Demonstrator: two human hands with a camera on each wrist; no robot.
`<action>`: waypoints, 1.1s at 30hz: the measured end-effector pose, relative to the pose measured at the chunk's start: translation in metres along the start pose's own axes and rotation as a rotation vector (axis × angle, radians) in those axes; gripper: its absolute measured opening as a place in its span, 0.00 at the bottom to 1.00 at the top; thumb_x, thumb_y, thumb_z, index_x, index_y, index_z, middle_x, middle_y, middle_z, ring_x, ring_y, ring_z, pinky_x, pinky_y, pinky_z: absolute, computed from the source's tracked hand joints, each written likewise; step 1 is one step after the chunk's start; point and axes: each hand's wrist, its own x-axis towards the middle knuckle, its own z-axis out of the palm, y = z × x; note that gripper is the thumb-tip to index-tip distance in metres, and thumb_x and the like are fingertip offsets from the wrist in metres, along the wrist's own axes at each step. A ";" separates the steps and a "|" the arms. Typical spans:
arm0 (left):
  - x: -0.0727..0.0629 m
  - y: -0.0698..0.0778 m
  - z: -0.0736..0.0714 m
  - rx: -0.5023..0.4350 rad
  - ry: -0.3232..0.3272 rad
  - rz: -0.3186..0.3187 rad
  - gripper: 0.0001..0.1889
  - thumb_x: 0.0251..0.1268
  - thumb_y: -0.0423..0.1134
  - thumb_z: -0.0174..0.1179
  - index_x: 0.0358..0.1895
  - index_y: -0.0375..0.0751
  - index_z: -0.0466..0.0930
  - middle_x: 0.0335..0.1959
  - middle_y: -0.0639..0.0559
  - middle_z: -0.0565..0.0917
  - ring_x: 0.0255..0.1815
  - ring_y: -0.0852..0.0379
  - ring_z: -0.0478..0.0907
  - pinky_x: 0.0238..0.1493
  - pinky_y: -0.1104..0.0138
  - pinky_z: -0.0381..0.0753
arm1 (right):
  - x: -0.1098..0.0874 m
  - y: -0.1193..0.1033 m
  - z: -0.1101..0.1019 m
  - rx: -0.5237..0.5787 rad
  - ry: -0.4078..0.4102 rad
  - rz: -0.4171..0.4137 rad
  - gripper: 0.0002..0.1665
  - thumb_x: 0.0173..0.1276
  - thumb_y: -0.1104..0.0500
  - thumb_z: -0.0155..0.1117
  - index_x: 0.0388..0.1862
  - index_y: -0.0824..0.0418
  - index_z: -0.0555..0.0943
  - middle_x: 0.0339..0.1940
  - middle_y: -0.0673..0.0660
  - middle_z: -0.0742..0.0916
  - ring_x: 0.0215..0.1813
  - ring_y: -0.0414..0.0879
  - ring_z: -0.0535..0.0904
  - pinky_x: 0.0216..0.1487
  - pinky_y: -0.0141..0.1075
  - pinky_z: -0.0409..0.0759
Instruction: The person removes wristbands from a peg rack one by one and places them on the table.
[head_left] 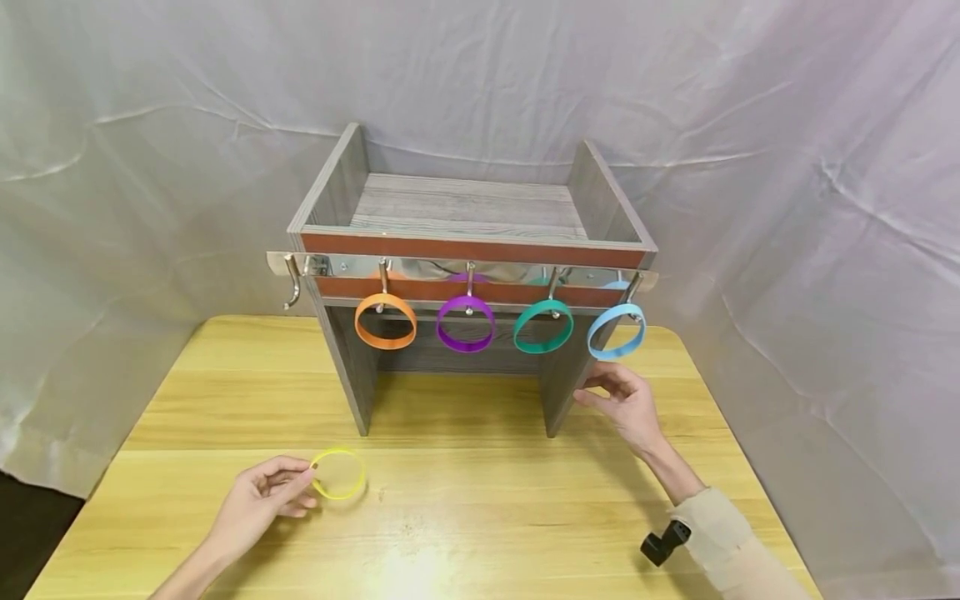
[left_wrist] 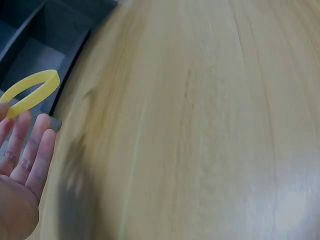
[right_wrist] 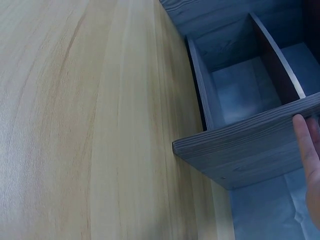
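My left hand (head_left: 258, 504) pinches a thin yellow wristband (left_wrist: 37, 96) between thumb and fingertips, just above the tabletop, front left of a grey wooden shelf unit (head_left: 468, 194). At the unit's right side, my right hand (head_left: 626, 408) touches the side panel (right_wrist: 245, 150), its fingers relaxed, below the light blue wristband (head_left: 611, 354). That band hangs from a metal hook on the unit's front rail. Orange (head_left: 384, 342), purple (head_left: 465, 347) and teal (head_left: 543, 347) wristbands hang from hooks to its left. The leftmost hook (head_left: 292, 283) bears no band.
The unit stands at the back of a yellow wooden table (head_left: 465, 483). Its side panels reach down to the tabletop. Grey cloth (head_left: 480, 75) hangs behind and at both sides. A black device (head_left: 663, 543) sits at the right wrist.
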 end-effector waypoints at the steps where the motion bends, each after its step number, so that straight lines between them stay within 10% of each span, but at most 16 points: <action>1: 0.000 -0.003 -0.002 -0.010 -0.002 -0.009 0.13 0.80 0.29 0.56 0.56 0.18 0.76 0.41 0.59 0.92 0.35 0.58 0.91 0.38 0.60 0.96 | 0.000 0.001 0.000 0.002 -0.001 -0.001 0.25 0.60 0.84 0.69 0.52 0.65 0.86 0.45 0.44 0.92 0.47 0.37 0.89 0.45 0.29 0.93; 17: -0.004 -0.012 -0.032 0.028 -0.061 -0.228 0.22 0.84 0.40 0.55 0.63 0.20 0.73 0.42 0.67 0.92 0.40 0.59 0.92 0.43 0.63 0.96 | -0.001 -0.001 0.001 -0.007 -0.002 -0.002 0.25 0.60 0.83 0.69 0.52 0.64 0.86 0.46 0.44 0.92 0.47 0.37 0.89 0.43 0.29 0.93; 33: -0.004 -0.015 -0.044 0.073 -0.115 -0.319 0.26 0.85 0.44 0.54 0.66 0.19 0.70 0.41 0.63 0.91 0.40 0.59 0.91 0.44 0.65 0.96 | -0.001 -0.002 0.001 -0.037 -0.013 -0.021 0.19 0.61 0.83 0.68 0.51 0.75 0.83 0.46 0.44 0.92 0.48 0.37 0.88 0.47 0.29 0.92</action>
